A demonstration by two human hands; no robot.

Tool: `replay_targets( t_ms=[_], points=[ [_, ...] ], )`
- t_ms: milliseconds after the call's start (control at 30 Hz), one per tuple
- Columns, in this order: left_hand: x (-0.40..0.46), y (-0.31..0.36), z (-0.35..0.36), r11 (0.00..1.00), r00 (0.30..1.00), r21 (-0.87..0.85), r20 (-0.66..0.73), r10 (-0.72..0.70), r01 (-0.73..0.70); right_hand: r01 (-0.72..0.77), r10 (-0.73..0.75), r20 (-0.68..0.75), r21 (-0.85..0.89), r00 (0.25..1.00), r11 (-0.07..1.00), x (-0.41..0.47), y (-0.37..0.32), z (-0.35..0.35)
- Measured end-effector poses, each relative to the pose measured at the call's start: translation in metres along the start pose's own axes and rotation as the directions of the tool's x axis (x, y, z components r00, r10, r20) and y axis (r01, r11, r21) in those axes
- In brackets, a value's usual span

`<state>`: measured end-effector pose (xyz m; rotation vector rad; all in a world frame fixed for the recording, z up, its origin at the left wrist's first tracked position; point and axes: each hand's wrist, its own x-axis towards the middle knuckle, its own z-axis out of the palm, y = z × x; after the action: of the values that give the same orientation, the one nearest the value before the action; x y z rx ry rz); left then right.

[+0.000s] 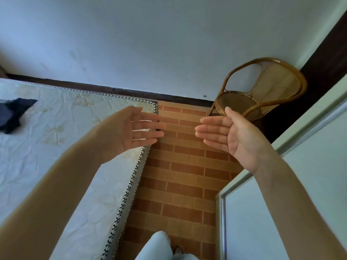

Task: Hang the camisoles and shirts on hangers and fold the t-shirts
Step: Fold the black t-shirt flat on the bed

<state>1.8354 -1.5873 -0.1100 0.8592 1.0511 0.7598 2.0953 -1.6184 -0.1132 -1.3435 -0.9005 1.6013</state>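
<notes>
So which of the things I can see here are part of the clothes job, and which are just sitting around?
Part of the job:
- dark blue garment lying on the mattress
- left hand, open, empty
- right hand, open, empty

Just lying about:
- pale patterned mattress
- round rattan chair by the wall
- brick-patterned floor
- white door

No hangers in view.

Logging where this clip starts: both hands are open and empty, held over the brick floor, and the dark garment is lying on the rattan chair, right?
Not quite. The head view shows the dark garment lying on the mattress, not on the rattan chair. The rest holds: left hand and right hand are open and empty.
</notes>
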Motion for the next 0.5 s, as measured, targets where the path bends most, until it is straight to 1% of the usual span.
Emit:
replay_targets(
  t_ms=[233,400,500],
  points=[
    [0.112,0.035,-0.010,0.999,0.999,0.037,-0.027,-0.032,0.033,-0.040,0.040,-0.029,0.015,0.999,0.999,0.114,-0.031,-0.026],
    [0.207,0.084,-0.043,1.000,0.999,0.026,-0.037,0.015,-0.014,-0.001,0.001,0.007,-0.042,1.000,0.999,0.223,-0.078,-0.016],
    [0.269,0.121,-0.054,0.999,1.000,0.043,0.000,0.020,-0.020,0.019,-0.019,0.005,-0.049,1.000,0.999,0.283,-0.110,-0.009]
  ],
)
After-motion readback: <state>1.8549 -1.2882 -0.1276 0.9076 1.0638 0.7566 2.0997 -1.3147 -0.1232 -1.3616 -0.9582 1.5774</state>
